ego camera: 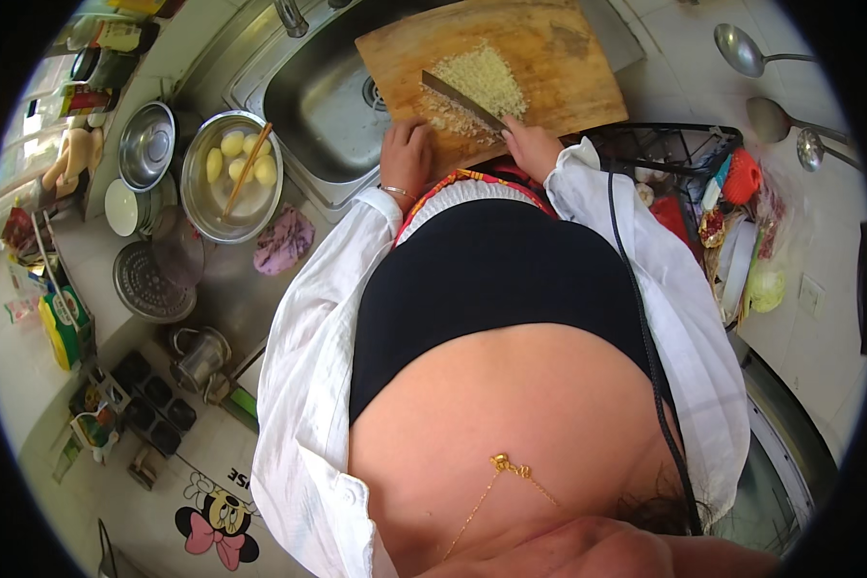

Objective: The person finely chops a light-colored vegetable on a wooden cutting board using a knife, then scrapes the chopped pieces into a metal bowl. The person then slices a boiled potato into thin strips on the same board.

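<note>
A wooden cutting board (585, 79) lies across the sink, tilted in view. My right hand (533, 147) grips a kitchen knife (462, 101), whose blade points up and to the left. Finely minced pale food, perhaps garlic, forms a pile (485, 76) beyond the blade. More bits of it lie on the near side of the knife and along the steel. At the board's near left edge rests my left hand (407, 148), a bracelet on its wrist. Its fingers are bent downward; whether they grip the board is hidden.
Left of the stainless steel sink (311, 108) stands a metal bowl (278, 195) with several peeled potatoes (235, 142) in water and chopsticks (248, 170) across it. A purple cloth (284, 240) lies beside it. On the right are a black rack (693, 134) and hanging ladles (739, 50).
</note>
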Available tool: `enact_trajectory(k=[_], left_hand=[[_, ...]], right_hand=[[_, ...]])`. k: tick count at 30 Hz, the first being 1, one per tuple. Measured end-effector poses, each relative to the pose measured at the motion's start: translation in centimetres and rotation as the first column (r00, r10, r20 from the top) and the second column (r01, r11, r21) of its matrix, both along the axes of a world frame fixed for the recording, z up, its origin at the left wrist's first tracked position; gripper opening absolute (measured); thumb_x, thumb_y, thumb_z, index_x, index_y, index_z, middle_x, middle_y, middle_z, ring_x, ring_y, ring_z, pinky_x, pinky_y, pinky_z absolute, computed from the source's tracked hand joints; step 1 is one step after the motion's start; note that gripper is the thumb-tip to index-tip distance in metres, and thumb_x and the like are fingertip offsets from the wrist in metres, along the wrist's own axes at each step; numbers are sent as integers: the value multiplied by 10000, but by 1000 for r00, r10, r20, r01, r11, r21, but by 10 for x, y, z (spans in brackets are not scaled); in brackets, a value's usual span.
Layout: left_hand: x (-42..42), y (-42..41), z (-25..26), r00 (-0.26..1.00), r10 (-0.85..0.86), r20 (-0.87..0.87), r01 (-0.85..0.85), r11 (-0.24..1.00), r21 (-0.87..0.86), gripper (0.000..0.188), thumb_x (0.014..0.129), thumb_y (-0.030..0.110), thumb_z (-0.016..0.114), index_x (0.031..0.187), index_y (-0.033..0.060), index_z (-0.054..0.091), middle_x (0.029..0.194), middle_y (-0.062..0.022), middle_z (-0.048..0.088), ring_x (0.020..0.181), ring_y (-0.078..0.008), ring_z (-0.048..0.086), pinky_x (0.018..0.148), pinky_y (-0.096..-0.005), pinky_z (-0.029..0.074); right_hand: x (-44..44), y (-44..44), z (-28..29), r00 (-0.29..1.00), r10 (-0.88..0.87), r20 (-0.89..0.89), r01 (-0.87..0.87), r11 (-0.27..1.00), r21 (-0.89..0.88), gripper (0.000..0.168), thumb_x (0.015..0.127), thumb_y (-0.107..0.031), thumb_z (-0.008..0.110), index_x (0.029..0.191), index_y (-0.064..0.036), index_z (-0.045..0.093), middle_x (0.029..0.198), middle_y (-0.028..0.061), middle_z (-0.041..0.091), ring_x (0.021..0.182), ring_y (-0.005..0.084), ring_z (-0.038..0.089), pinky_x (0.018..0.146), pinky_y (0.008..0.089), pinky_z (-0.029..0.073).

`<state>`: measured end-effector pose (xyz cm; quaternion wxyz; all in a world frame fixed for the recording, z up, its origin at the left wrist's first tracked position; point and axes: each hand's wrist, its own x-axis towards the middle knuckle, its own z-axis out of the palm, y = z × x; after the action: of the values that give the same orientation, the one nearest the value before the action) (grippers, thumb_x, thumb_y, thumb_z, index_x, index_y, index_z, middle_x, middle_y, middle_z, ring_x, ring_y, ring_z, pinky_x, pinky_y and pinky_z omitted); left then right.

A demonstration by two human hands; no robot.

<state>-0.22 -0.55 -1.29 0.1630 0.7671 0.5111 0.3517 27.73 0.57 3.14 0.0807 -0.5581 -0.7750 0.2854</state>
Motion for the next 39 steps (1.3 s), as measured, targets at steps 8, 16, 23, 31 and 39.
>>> enact_trajectory(k=[8, 16, 23, 31, 39], left_hand=[[1, 1, -1, 1000, 1, 1, -1, 1000, 7, 259, 819, 12, 673, 1074, 58, 672, 1173, -126, 649, 1074, -384, 603, 930, -469, 513], [-1, 1, -1, 1000, -4, -2, 4, 1000, -3, 270, 836, 11, 666, 1101, 61, 676, 1186, -129, 651, 1086, -388, 606, 940, -470, 509], [-2, 0, -4, 1000, -7, -2, 7, 1000, -2, 291, 799, -1, 673, 1085, 56, 670, 1188, -125, 647, 1088, -384, 601, 943, -469, 510], [0, 0, -1, 1000, -1, -4, 1, 1000, 1, 275, 807, 3, 678, 1076, 60, 679, 1198, -122, 647, 1090, -382, 603, 948, -472, 510], [-1, 0, -2, 1000, 6, -7, -6, 1000, 5, 268, 807, 6, 680, 1069, 58, 679, 1186, -124, 650, 1082, -383, 605, 938, -472, 512]], right_hand=[[1, 6, -9, 999, -40, 0, 40, 999, 29, 266, 1061, -260, 523, 1268, -95, 514, 818, 280, 688, 776, 515, 659, 685, 608, 497], [-1, 10, -13, 998, -57, -9, 57, 996, 66, 248, 1062, -237, 527, 1250, -74, 522, 818, 277, 684, 796, 504, 658, 692, 593, 493], [-3, 14, -11, 991, -109, -77, 116, 989, 90, 255, 1048, -240, 532, 1250, -85, 532, 820, 285, 690, 773, 510, 662, 685, 618, 497], [-2, 19, -6, 987, -154, -34, 157, 976, 148, 247, 1045, -234, 534, 1237, -78, 540, 832, 273, 701, 775, 510, 665, 687, 619, 503], [6, 27, -16, 981, -196, -4, 195, 973, 126, 236, 1044, -257, 535, 1194, -74, 539, 795, 284, 687, 744, 520, 657, 674, 625, 500]])
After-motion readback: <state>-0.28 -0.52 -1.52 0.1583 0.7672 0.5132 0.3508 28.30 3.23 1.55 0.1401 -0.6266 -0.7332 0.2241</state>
